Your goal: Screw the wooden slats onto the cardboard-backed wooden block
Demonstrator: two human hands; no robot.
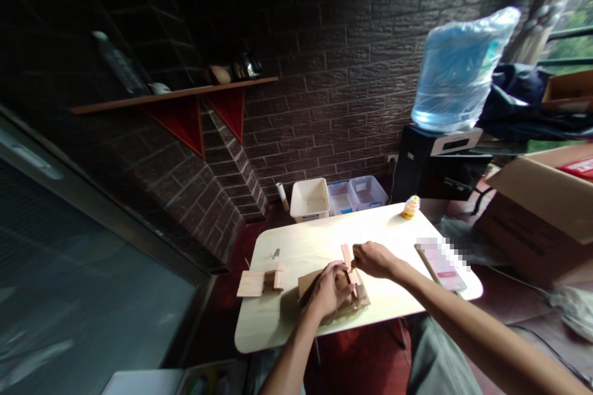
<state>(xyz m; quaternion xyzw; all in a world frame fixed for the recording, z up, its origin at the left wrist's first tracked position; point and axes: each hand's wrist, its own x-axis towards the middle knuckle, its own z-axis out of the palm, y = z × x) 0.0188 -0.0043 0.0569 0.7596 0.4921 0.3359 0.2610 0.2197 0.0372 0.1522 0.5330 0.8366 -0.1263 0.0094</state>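
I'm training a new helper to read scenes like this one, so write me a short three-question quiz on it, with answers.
1. True or false: the water jug stands on the black dispenser.
2. Multiple choice: which of these lies under the left hand?
A) the water jug
B) the brown piece
C) the cream bin
3. Short answer: which hand is nearer the small bottle?

Key: 1. True. 2. B. 3. The right hand.
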